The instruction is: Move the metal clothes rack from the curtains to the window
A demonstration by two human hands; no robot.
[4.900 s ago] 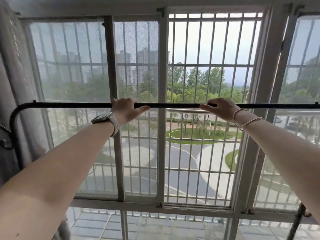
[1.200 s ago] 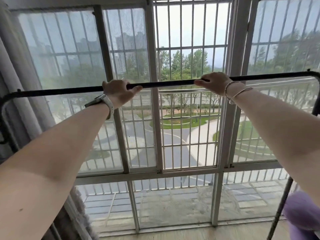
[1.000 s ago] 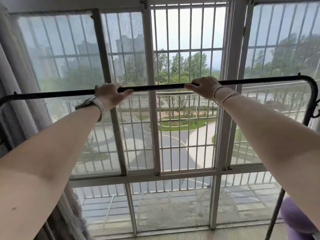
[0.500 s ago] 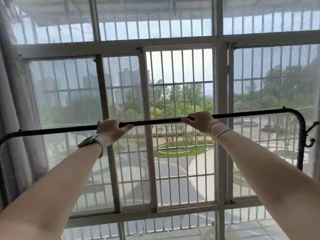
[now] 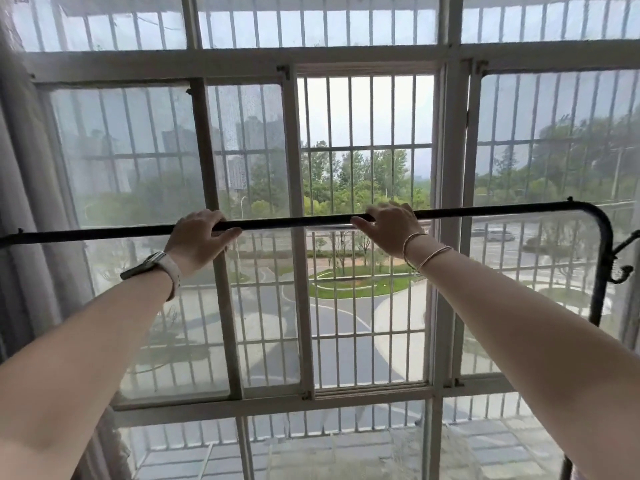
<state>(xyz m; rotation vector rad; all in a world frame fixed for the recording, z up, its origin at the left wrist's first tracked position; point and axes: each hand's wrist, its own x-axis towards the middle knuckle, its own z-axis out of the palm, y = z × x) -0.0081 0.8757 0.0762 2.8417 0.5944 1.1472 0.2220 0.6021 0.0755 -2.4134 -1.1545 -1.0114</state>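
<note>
The black metal clothes rack stretches its top bar across the view, right in front of the window. The bar curves down into an upright at the right, which carries a hook. My left hand, with a watch on the wrist, is wrapped over the bar left of centre. My right hand, with bracelets on the wrist, grips the bar right of centre. The rack's left end runs off the frame near the curtain. Its lower part is mostly hidden by my arms.
The window has white frames and outer security bars, with mesh screens on the side panes. A grey curtain hangs along the left edge. A tiled ledge shows behind the lower glass.
The view has tilted up from the floor toward the upper panes. The rack has shifted left in the view, so its right upright and hook now show. Both hands keep their grip on the bar.
</note>
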